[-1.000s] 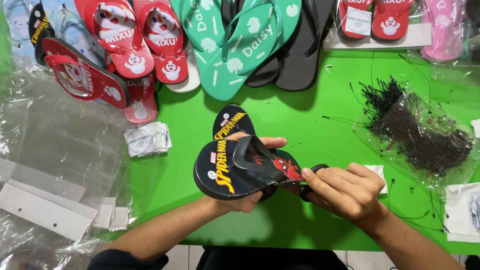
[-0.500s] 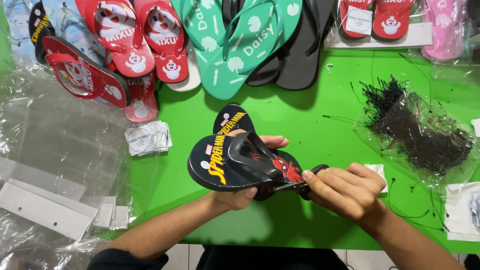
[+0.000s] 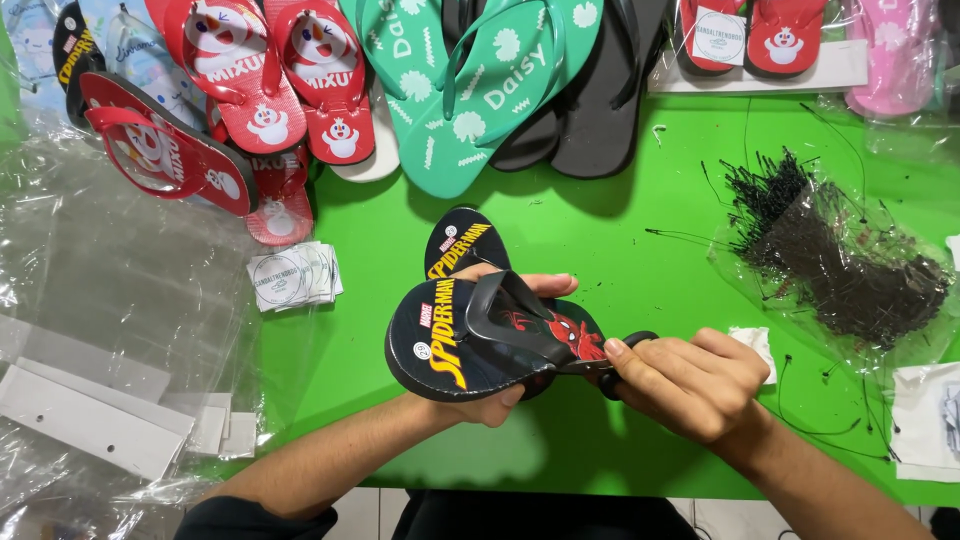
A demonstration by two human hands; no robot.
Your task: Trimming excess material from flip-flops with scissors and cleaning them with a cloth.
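The left hand point(image 3: 505, 395) cradles a pair of small black flip-flops point(image 3: 470, 335) from beneath, its grip closed around the soles, above the near edge of the green table point(image 3: 620, 250). The right hand point(image 3: 690, 385) pinches the red-printed end of the upper flip-flop, fingers curled shut on it. A bag of black plastic ties point(image 3: 840, 260) lies toward the right edge. Red flip-flops point(image 3: 290, 80) and green flip-flops point(image 3: 480, 90) line the far edge, and a stack of round stickers point(image 3: 292, 277) sits to the left.
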